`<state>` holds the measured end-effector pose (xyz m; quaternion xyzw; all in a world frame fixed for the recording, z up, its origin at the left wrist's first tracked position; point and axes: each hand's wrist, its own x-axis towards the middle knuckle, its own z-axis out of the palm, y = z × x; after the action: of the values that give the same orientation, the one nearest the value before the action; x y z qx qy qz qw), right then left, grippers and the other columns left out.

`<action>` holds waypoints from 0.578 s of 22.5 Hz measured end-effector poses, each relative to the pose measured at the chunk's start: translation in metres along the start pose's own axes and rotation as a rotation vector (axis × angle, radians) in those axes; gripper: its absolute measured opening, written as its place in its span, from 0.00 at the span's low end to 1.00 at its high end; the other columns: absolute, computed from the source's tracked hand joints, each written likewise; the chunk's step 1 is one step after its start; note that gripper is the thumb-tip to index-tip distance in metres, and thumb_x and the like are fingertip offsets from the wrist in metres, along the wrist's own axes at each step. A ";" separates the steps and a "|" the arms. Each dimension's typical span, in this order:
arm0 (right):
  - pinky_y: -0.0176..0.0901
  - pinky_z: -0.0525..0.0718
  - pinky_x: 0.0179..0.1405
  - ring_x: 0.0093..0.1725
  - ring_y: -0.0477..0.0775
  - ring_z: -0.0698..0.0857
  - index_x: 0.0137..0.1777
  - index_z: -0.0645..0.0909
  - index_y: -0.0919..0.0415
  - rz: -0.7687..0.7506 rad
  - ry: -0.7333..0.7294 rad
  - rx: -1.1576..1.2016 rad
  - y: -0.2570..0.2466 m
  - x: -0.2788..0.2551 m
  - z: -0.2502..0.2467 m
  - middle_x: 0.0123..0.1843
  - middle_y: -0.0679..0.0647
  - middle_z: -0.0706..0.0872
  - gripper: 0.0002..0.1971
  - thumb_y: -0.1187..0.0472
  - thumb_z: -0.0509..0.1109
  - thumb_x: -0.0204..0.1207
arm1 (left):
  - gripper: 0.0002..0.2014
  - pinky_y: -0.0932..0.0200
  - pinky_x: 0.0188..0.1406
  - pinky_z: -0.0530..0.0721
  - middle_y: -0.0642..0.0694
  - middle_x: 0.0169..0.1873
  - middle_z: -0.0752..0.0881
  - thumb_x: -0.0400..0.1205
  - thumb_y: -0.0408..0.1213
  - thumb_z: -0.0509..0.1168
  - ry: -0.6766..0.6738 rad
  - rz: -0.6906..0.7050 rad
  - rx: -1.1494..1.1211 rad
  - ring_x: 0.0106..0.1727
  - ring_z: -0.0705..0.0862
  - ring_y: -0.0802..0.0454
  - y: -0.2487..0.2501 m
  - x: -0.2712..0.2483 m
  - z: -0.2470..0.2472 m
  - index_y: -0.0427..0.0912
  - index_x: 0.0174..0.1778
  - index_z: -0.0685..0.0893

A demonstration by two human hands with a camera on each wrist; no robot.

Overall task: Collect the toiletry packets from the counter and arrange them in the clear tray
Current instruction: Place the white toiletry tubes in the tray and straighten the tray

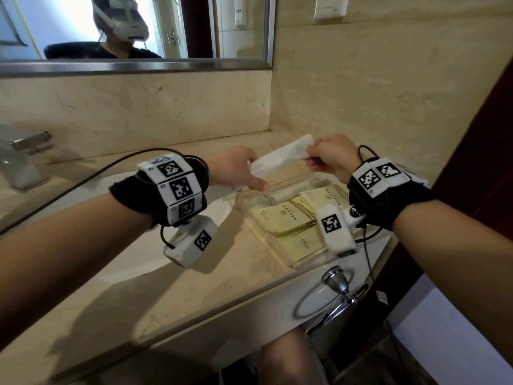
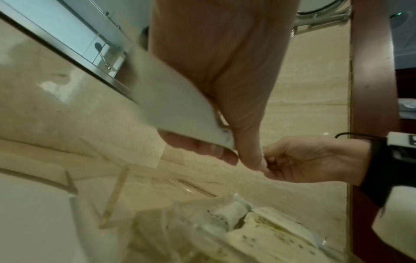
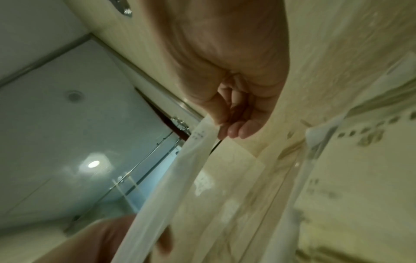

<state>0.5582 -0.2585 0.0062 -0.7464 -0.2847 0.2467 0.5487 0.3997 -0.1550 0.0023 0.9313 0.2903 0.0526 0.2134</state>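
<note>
A long white packet [image 1: 280, 156] hangs in the air over the far end of the clear tray [image 1: 280, 262]. My left hand [image 1: 238, 169] grips its left end, thumb underneath. My right hand [image 1: 330, 159] pinches its right end between thumb and fingers. In the left wrist view the white packet [image 2: 173, 106] lies across my left fingers [image 2: 202, 149]. The right wrist view shows the white packet [image 3: 171, 178] running down from my right fingertips [image 3: 234, 131]. Inside the tray lie several pale yellow packets [image 1: 286, 220] and a white rolled packet [image 1: 288, 194].
The tray stands at the counter's [image 1: 155, 295] right end, against the side wall [image 1: 388, 93]. A white sink basin [image 1: 116, 262] lies to its left, with a faucet [image 1: 22, 159] behind. A chrome towel ring [image 1: 324, 295] hangs below the counter edge. A mirror [image 1: 133, 29] spans the back wall.
</note>
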 end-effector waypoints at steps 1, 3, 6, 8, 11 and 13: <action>0.37 0.82 0.33 0.29 0.48 0.78 0.55 0.80 0.72 -0.002 0.045 0.017 0.001 0.003 -0.007 0.35 0.59 0.81 0.08 0.72 0.61 0.81 | 0.17 0.62 0.30 0.77 0.45 0.39 0.84 0.73 0.45 0.75 0.008 0.002 0.003 0.28 0.80 0.57 -0.004 -0.002 -0.002 0.38 0.50 0.82; 0.34 0.82 0.28 0.29 0.47 0.78 0.56 0.80 0.73 0.006 0.113 0.020 0.002 0.008 -0.019 0.35 0.59 0.81 0.09 0.73 0.60 0.81 | 0.11 0.69 0.21 0.77 0.52 0.26 0.85 0.74 0.42 0.74 0.027 0.015 -0.021 0.18 0.79 0.65 -0.009 -0.005 -0.007 0.41 0.36 0.81; 0.30 0.80 0.20 0.29 0.46 0.78 0.64 0.77 0.73 0.026 0.162 -0.008 0.003 0.012 -0.032 0.33 0.56 0.79 0.14 0.72 0.60 0.81 | 0.05 0.74 0.15 0.75 0.55 0.20 0.83 0.77 0.36 0.71 0.025 0.008 -0.095 0.13 0.77 0.67 -0.011 -0.009 -0.011 0.42 0.38 0.82; 0.30 0.80 0.18 0.29 0.46 0.78 0.65 0.77 0.73 0.040 0.172 -0.014 0.003 0.016 -0.034 0.33 0.56 0.79 0.14 0.72 0.60 0.81 | 0.04 0.75 0.14 0.75 0.50 0.23 0.82 0.77 0.34 0.71 0.040 -0.012 -0.091 0.13 0.78 0.67 -0.011 -0.009 -0.013 0.41 0.40 0.81; 0.29 0.81 0.17 0.29 0.46 0.79 0.65 0.77 0.73 0.037 0.174 -0.045 0.003 0.018 -0.035 0.33 0.56 0.80 0.14 0.72 0.60 0.81 | 0.05 0.74 0.15 0.77 0.47 0.25 0.82 0.76 0.33 0.72 0.048 -0.039 -0.095 0.21 0.82 0.61 -0.011 -0.009 -0.016 0.41 0.40 0.81; 0.30 0.81 0.17 0.29 0.47 0.79 0.65 0.77 0.73 0.042 0.174 -0.051 0.002 0.017 -0.035 0.33 0.56 0.80 0.14 0.72 0.60 0.81 | 0.04 0.74 0.15 0.77 0.47 0.26 0.82 0.77 0.33 0.71 0.048 -0.049 -0.102 0.25 0.82 0.57 -0.011 -0.011 -0.018 0.40 0.41 0.82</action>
<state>0.5945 -0.2713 0.0130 -0.7844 -0.2265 0.1853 0.5469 0.3811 -0.1467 0.0140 0.9104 0.3150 0.0845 0.2548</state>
